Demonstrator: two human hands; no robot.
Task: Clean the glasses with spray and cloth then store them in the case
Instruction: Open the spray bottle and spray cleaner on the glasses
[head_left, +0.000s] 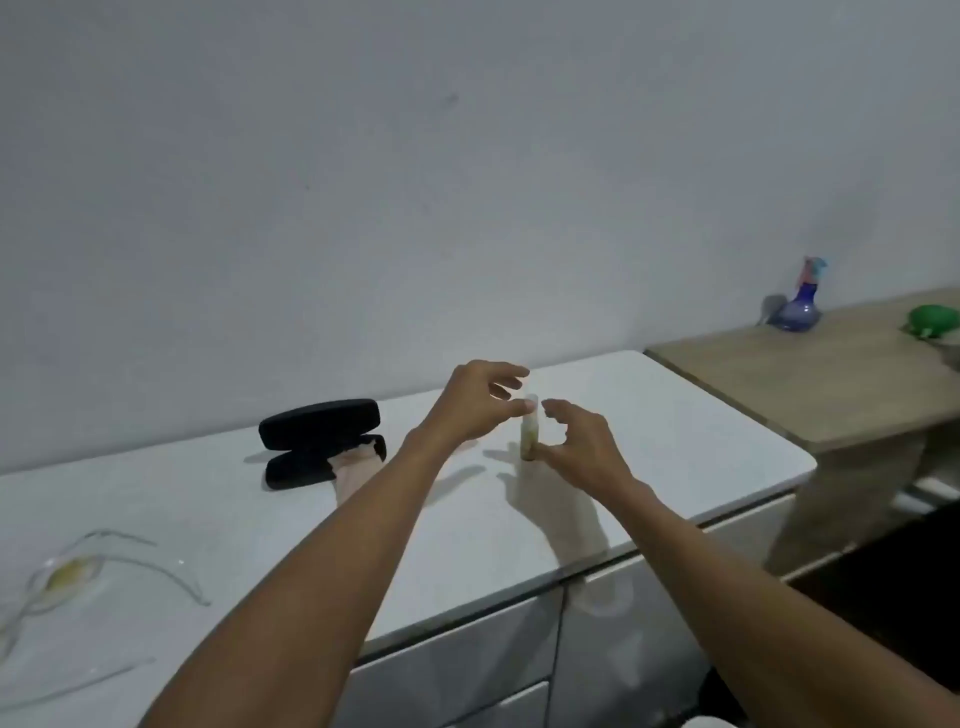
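A small clear spray bottle with yellowish liquid stands upright on the white cabinet top. My left hand hovers at its top with fingers spread, the thumb tip at the cap. My right hand curves beside it, thumb by the base, fingers just apart from the top. A black glasses case lies open to the left, with a beige cloth hanging out of it. Clear-framed glasses lie unfolded at the far left.
A wooden table adjoins on the right, carrying a blue spray bottle and a green object. The wall runs close behind. Cabinet drawers sit below the front edge.
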